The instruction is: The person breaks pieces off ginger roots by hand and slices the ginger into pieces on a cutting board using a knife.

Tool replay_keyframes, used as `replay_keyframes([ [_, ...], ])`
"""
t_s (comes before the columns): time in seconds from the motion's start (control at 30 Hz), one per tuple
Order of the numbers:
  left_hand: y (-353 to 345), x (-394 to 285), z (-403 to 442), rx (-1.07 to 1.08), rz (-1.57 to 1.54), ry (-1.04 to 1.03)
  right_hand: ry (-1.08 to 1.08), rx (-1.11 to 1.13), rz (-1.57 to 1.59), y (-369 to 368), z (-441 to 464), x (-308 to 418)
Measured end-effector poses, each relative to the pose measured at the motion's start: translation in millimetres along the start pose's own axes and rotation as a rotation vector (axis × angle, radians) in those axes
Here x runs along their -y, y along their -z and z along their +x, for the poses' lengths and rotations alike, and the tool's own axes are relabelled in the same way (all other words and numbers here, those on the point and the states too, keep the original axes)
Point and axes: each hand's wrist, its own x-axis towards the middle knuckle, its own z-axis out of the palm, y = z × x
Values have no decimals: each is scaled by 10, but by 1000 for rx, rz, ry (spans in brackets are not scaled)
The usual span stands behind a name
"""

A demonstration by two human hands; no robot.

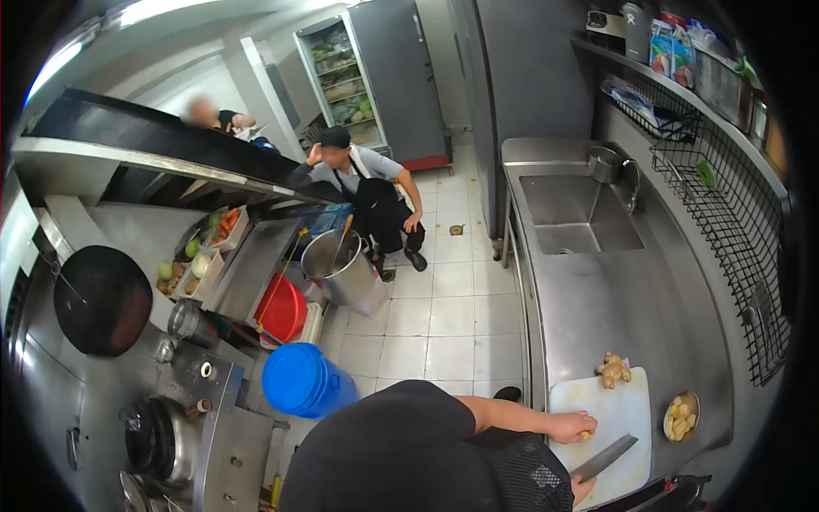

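Note:
My left hand (570, 427) is closed over a small yellow piece of ginger (587, 434) on the white cutting board (633, 410). Only a bit of the piece shows at the fingertips. In my right hand (583, 490) is the handle of a kitchen knife (607, 457), its broad blade lying over the board just beyond the left hand. A knobbly unpeeled ginger root (613, 370) rests at the board's far edge. Beside the board stands a round bowl (668, 418) holding several pale yellow pieces.
The steel counter (589, 307) runs to a sink (580, 213) with a pot (604, 164) beside its tap. A wire rack (725, 239) lines the wall. Behind are a blue lidded bucket (311, 380), a large pot (341, 273), a seated person (371, 192) and another person (230, 124).

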Motion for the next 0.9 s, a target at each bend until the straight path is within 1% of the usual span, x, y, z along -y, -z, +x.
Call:
replay_keyframes([
  [0.07, 11, -12, 24, 12, -15, -16, -60, -68, -66, -63, 56, -123],
  [0.1, 16, 0, 26, 10, -14, -13, -59, -65, -67, -105, 94, -210],
  [0.2, 3, 36, 52, 27, -45, -47, -94, -71, -12, -165, 114, -374],
  [0.27, -66, 94, 56, 8, -12, -45, -91, -37, 78, -151, -54, -443],
  [0.37, -114, 157, 84, 42, 18, -24, -94, 14, 212, -116, -379, -529],
  [0.4, -110, 148, 89, 47, 15, -24, -100, 12, 213, -110, -444, -550],
  [0.43, -94, 144, 98, 62, 24, -3, 491, -384, 252, -107, -506, -565],
  [0.47, -79, 144, 101, 77, 32, 19, 487, -385, 252, -65, -613, -509],
  [0.5, -61, 152, 109, 80, 31, 18, 460, -496, 213, 23, -753, -377],
  [0.53, -75, 152, 126, 87, 15, 61, 431, -606, 171, 149, -908, -231],
  [0.57, -97, 148, 135, 95, -3, 101, 213, -566, 129, 284, -1066, 0],
  [0.63, -132, 167, 137, 73, -9, 113, 98, -583, 90, 482, -1244, 270],
  [0.77, -167, 171, 141, 19, -22, 128, -9, -595, 55, 697, -1347, 600],
  [0.83, -123, 78, 137, 49, -21, 167, -33, -574, 49, 681, -1318, 620],
  [0.9, -120, 45, 158, 77, -20, 193, -104, -409, -4, 528, -1014, 428],
])
